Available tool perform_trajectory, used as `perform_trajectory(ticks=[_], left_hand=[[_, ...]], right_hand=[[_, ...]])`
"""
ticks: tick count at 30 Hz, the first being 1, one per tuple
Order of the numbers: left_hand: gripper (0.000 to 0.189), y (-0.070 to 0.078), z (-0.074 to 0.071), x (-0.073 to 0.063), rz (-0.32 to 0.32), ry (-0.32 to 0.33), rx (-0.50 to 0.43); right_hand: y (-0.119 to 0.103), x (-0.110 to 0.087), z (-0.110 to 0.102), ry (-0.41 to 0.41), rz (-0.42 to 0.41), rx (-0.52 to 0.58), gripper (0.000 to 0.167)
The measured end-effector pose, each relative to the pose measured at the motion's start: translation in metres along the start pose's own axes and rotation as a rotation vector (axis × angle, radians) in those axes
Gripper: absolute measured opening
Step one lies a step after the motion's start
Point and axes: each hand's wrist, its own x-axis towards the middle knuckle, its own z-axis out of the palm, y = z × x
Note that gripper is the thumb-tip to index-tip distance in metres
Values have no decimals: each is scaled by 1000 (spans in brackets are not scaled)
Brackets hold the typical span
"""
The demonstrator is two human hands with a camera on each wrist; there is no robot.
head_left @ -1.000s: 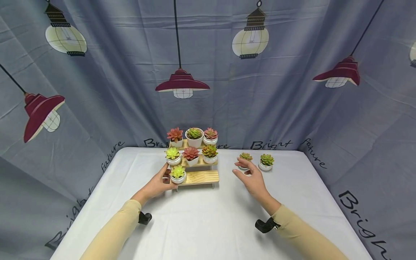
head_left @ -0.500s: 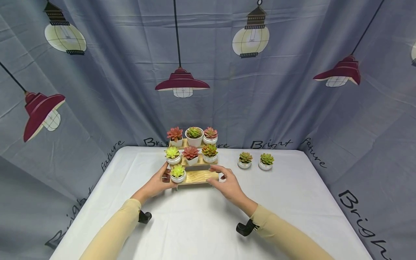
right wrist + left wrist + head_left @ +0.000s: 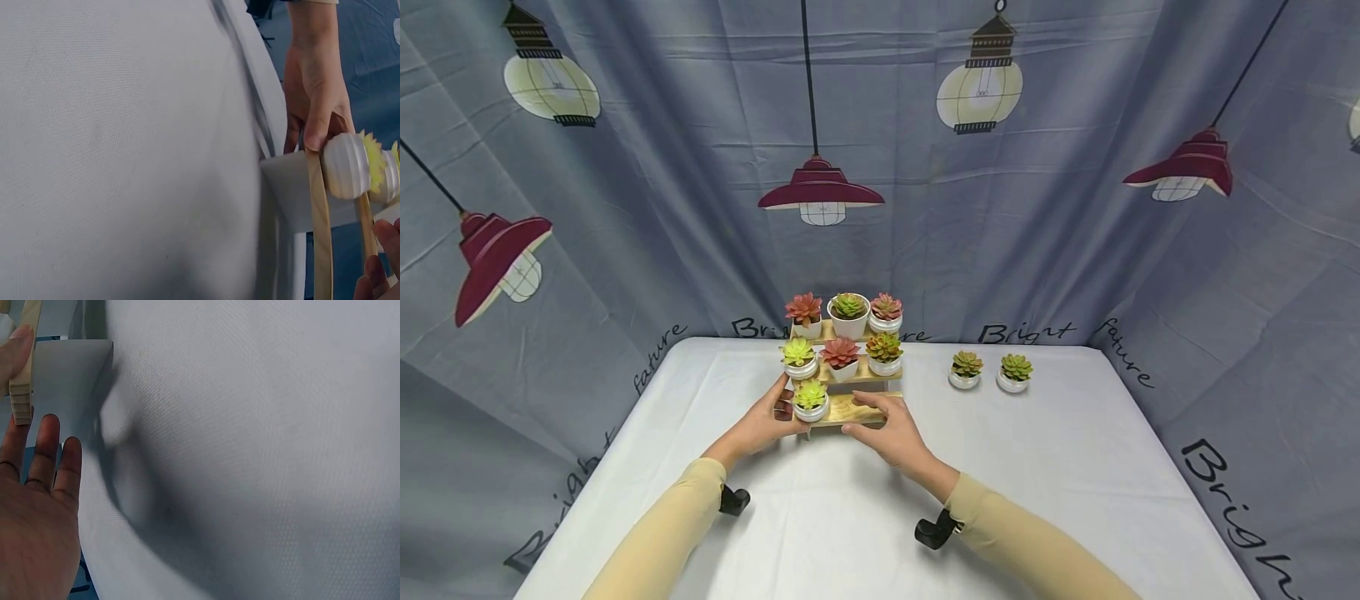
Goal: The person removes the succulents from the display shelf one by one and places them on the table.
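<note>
While the left hand (image 3: 762,427) pinches the left end of the wooden stand (image 3: 841,411) at the frame's centre, its thumb pressed to the board's end, the right hand (image 3: 891,432) reaches over the lowest tier from the right. Its fingers and thumb are parted in a loose curve, holding nothing; whether they touch the wood I cannot tell. Just beside the left hand, 1 lime succulent (image 3: 810,402) in a white pot stands upright on that tier; the upper 2 tiers carry 3 potted plants each. Right of centre, 2 green succulents (image 3: 989,375) stand apart on the white table (image 3: 1000,492). Printed in dark script on the grey-blue curtain (image 3: 1060,250), "Bright" and "fature" can be read right of centre; at lower right "Brigh" runs to the frame's edge, and plants partly cover the lettering behind the stand.
</note>
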Motion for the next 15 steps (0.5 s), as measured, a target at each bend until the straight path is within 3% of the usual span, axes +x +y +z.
perform_trajectory(ticks=[15], left_hand=[[114,1,-2,-1,5,-27,12]], right_hand=[[-10,13,33,80,-31,-154,61]])
